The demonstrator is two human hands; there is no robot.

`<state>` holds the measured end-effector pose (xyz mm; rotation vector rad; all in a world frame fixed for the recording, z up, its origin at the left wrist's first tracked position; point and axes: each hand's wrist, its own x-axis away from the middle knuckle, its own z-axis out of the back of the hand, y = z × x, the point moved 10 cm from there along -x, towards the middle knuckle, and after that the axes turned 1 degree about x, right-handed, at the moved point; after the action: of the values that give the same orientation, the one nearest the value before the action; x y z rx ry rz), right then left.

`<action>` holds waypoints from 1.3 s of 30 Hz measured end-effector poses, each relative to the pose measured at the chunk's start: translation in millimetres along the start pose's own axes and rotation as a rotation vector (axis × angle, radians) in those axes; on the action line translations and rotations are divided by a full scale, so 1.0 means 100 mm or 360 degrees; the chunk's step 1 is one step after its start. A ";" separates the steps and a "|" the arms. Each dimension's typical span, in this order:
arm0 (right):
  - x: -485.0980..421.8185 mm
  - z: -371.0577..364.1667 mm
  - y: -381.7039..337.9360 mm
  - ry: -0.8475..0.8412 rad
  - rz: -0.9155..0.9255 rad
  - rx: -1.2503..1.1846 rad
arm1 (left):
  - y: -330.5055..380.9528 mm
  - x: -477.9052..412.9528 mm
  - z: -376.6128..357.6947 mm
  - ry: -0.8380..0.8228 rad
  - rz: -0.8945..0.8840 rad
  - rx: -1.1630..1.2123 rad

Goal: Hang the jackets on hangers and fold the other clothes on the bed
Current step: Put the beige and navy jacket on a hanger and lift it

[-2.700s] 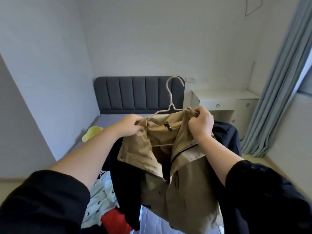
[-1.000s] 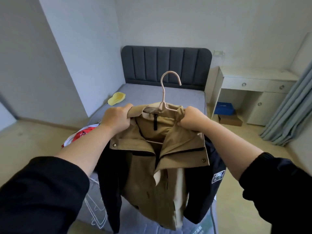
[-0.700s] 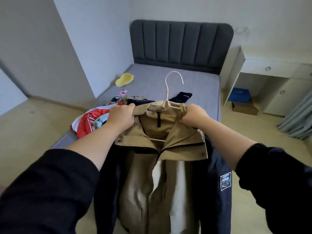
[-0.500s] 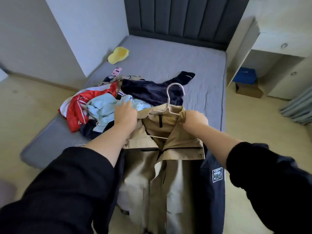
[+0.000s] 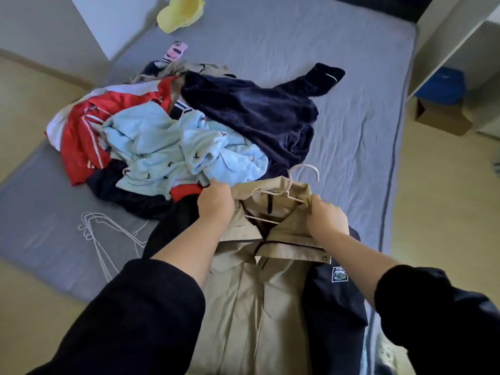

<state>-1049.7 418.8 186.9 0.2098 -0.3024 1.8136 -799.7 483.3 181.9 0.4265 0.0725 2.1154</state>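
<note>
While both hands pinch its collar, the tan jacket (image 5: 243,293) with navy sleeves sits on a pale wire hanger (image 5: 289,186) at the near edge of the bed (image 5: 270,36). It is at six o'clock in the view, with the hook pointing toward one o'clock. The left hand (image 5: 216,204) grips one side of the collar and the right hand (image 5: 326,219) is closed on the other, fingers curled into the fabric. Whether either hand also catches the wire underneath, I cannot tell.

The main risk, as I judge it, is a shoulder sliding off the thin wire once the grip lets go, since the front is open and the heavy sleeves pull outward. If the jacket is laid flat, the hook could snag the unfolded pile (image 5: 167,147), which lies at eleven o'clock of the hands, just beside the collar. The spare hangers (image 5: 108,234) at nine o'clock look tangled and may lift as a bunch. A careless slide could also drag the jacket off the mattress edge.
</note>
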 end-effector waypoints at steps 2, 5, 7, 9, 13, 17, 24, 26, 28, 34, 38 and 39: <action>-0.28 -0.11 0.15 0.0078 0.0019 0.0004 | 0.08 -0.19 -0.13 0.0104 0.0061 0.0229; -0.82 -0.29 0.33 0.0161 0.0089 -0.0070 | 0.25 -0.54 -0.42 0.0207 0.0097 0.0700; -1.17 -0.53 0.38 0.0071 0.0129 -0.0206 | 0.30 -0.66 -0.74 0.0185 0.0158 0.1038; -1.43 -0.84 0.36 -0.0038 0.0231 -0.0188 | 0.23 -0.59 -1.05 0.0336 0.0245 0.1214; -1.45 -1.35 0.26 -0.0085 0.0498 -0.0003 | -0.06 0.02 -1.96 0.0416 0.0547 0.1150; -1.20 -1.82 -0.16 -0.0256 0.0992 -0.0018 | 0.00 0.29 -2.80 -0.0010 0.0555 0.0996; -0.99 -2.34 -0.66 -0.0329 0.1432 0.0246 | -0.09 0.18 -3.13 -0.0042 0.0558 0.0964; -0.83 -2.45 -0.67 -0.0320 0.1620 0.0437 | -0.23 0.25 -3.27 -0.0238 0.0560 0.0750; -0.60 -2.47 -0.64 -0.0236 0.1855 0.0512 | -0.27 0.38 -3.41 -0.0468 0.0450 0.0465; -0.21 -2.43 -0.71 -0.0127 0.2019 0.0033 | -0.08 0.73 -3.64 -0.0536 0.0007 0.0367; -0.33 -3.01 -0.73 -0.0455 0.1564 0.0411 | -0.07 0.91 -3.83 -0.0681 -0.0045 0.0470; -0.44 -3.11 -0.66 -0.0517 0.1330 0.0429 | -0.07 0.91 -3.84 -0.0676 -0.0068 0.0456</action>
<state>-969.5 492.0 -115.3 0.6436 -0.4090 2.6529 -965.2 606.3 -155.3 1.0261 0.1374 1.9350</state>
